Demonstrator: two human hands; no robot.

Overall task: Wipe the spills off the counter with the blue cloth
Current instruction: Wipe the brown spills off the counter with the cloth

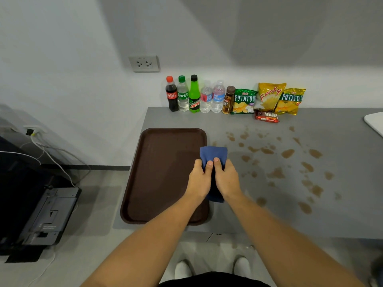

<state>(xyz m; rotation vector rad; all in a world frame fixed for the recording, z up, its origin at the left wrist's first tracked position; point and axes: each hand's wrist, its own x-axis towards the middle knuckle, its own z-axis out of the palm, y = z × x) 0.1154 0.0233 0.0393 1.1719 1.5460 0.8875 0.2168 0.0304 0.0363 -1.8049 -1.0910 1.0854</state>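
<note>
The blue cloth (213,154) is bunched between both hands, above the right edge of the brown tray. My left hand (198,178) grips its left side and my right hand (226,177) its right side, thumbs pressed on top. Part of the cloth hangs down between my wrists. Brown spills (287,153) are scattered in many blotches over the grey counter (342,204), to the right of my hands. The cloth is left of the blotches and does not touch them.
A brown tray (161,175) lies on the counter's left end. Several drink bottles (194,94) and snack bags (269,98) line the back wall. A white board corner (375,123) shows at the far right. A dark machine (41,214) stands on the floor, left.
</note>
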